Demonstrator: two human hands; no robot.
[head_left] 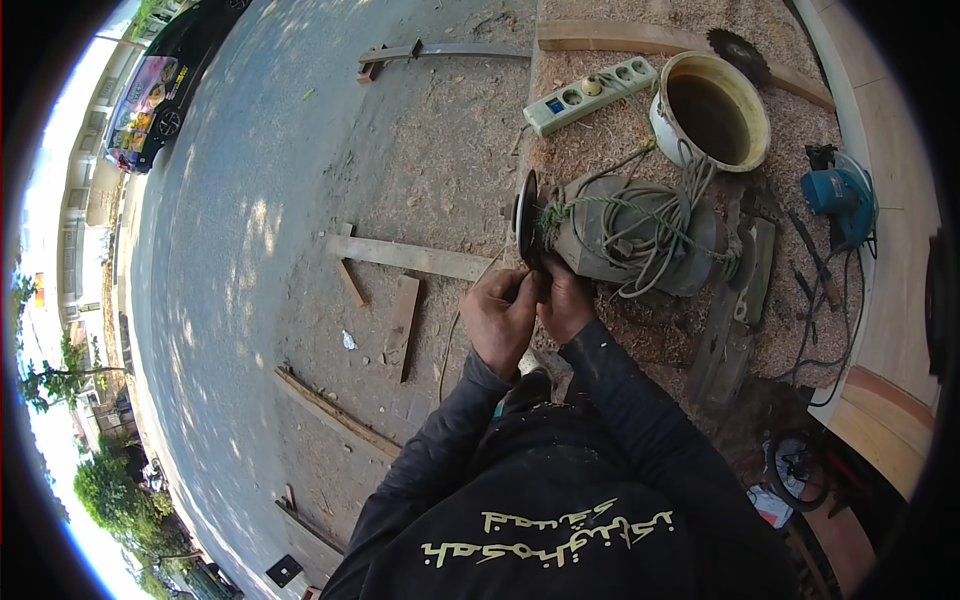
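Observation:
A motor (pixel 595 240) lies on its side in front of me, with loops of grey-green cord (pixel 655 235) wrapped over its body. A dark disc (pixel 524 220) is mounted at its left end, seen nearly edge-on. My left hand (pixel 500 318) is closed, thumb and fingers pinched together just below the disc's near edge. Right beside it, my right hand (pixel 568 303) is curled closed against the near side of the motor, next to the disc. The fingertips of both hands meet there, and what they pinch is too small or hidden to make out.
A power strip (pixel 590 97) with a plug in it and a white bucket (pixel 660 118) of dark liquid stand beyond the motor. A toothed saw blade (pixel 738 56) and a blue circular saw (pixel 832 192) lie to the right. Wood offcuts (pixel 405 320) and sawdust cover the ground leftward.

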